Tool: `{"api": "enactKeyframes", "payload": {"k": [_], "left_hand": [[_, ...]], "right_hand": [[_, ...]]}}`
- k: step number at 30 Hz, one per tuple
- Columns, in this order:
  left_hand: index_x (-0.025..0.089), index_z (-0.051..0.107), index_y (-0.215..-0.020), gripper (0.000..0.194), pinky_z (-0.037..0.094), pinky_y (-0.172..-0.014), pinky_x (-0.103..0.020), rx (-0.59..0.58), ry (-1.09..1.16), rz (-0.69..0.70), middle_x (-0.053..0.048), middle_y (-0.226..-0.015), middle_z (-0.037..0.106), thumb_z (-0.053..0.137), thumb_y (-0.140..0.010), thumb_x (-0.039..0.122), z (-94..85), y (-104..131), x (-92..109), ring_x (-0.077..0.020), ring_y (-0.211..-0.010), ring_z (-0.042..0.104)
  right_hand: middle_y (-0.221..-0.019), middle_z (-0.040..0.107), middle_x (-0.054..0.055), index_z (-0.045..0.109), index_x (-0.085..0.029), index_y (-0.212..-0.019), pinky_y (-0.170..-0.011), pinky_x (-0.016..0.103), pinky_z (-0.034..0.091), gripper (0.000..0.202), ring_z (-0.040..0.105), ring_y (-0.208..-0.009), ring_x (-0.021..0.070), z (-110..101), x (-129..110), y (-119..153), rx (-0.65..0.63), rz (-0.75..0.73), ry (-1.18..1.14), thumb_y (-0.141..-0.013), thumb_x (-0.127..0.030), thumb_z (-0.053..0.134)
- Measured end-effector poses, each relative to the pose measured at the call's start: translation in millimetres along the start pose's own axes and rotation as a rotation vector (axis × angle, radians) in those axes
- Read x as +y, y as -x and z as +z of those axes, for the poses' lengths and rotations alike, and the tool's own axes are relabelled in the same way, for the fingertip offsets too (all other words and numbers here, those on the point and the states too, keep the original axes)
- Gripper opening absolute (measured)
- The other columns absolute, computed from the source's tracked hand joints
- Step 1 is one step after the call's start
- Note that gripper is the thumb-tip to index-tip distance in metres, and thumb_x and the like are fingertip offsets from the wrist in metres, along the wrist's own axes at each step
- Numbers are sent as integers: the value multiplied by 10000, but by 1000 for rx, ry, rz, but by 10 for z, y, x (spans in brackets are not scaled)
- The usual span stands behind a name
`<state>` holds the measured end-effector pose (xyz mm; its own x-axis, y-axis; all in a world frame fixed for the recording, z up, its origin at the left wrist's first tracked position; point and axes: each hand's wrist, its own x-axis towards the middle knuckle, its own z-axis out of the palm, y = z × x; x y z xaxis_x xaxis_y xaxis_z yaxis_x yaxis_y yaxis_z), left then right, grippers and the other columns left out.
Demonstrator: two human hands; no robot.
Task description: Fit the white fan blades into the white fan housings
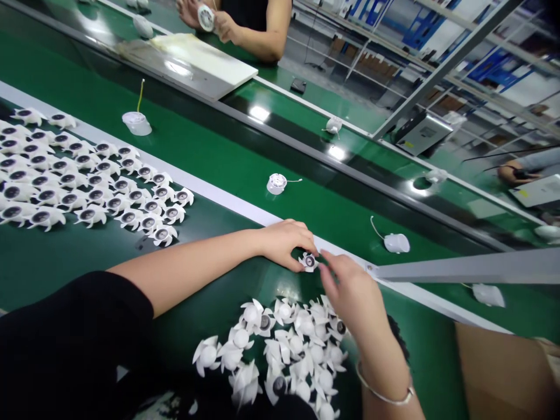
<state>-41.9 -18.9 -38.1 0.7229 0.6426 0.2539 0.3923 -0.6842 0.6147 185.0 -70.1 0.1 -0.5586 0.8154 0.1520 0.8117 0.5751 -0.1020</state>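
Pinching a white fan wheel [309, 262] near frame centre between fingers of the left hand [285, 242], apparently for steadiness; holding the right hand [351, 287] beside it, with fingers slightly spread. Working beyond loose wheels [296, 343] at lower centre, probably heaped for easy reach.

Your left forearm [196, 268] extends from the lower left, the left hand [283, 242] arched with fingers [304, 234] curved in a pinch, while your right forearm [381, 356] slants upward, the right hand [350, 286] directed inward, thumb and forefinger parted.
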Motion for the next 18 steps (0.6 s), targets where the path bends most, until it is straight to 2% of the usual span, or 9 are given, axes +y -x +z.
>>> {"api": "enactKeyframes", "payload": {"k": [3,5,8,10,12,14,16,18], "left_hand": [[280,697,-1166,430,384,-934,-362,0,0,8,-25,-1115,706,739,-748,376,2,11,-5,-262,-1111,561],[271,696,-1174,438,387,-941,-363,12,3,25,-27,-1130,703,739,-751,374,14,20,-17,-259,-1116,561],[268,693,-1182,436,394,-940,-364,30,-1,42,-26,-1129,704,735,-764,383,28,37,-31,-252,-1110,565],[271,687,-1193,435,396,-940,-363,29,-11,45,-28,-1142,702,727,-777,392,25,48,-29,-254,-1115,564],[265,656,-1249,489,394,-950,-361,21,-10,38,-32,-1153,701,719,-788,414,14,56,-20,-258,-1121,563],[255,568,-1366,629,395,-960,-363,7,11,17,-34,-1152,703,712,-796,478,3,57,-6,-260,-1111,566],[241,456,-1461,771,400,-957,-365,4,46,-22,-39,-1143,705,697,-800,559,-1,50,5,-259,-1082,578],[234,411,-1485,785,407,-942,-359,24,83,-74,-47,-1131,708,660,-831,590,4,37,12,-253,-1058,591]], "right_hand": [[-1091,648,172,628,-122,-1269,-880,438,493,412,611,-1013,312,-32,398,-205,80,209,-7,-928,-299,481],[-1242,570,218,597,-123,-1324,-954,529,450,486,525,-1176,385,-18,674,-415,109,431,77,-860,-249,529],[-1475,349,256,492,-172,-1436,-973,632,388,723,348,-1336,471,36,992,-768,81,838,134,-723,-157,612],[-1443,352,308,530,-154,-1396,-913,696,380,762,366,-1300,528,65,1105,-944,18,983,119,-644,-100,640],[-1295,467,339,638,-113,-1238,-828,711,405,626,474,-1179,549,60,1126,-1012,-37,1007,97,-613,-69,645],[-1185,532,310,673,-108,-1108,-808,659,442,475,555,-1079,500,15,1048,-944,-66,967,72,-634,-94,660],[-1161,555,244,638,-137,-1098,-849,566,467,431,582,-1049,415,-52,878,-753,-52,865,49,-679,-208,706],[-1089,588,155,585,-169,-1093,-843,451,487,462,601,-977,315,-108,638,-484,38,706,-48,-717,-392,734]]}}
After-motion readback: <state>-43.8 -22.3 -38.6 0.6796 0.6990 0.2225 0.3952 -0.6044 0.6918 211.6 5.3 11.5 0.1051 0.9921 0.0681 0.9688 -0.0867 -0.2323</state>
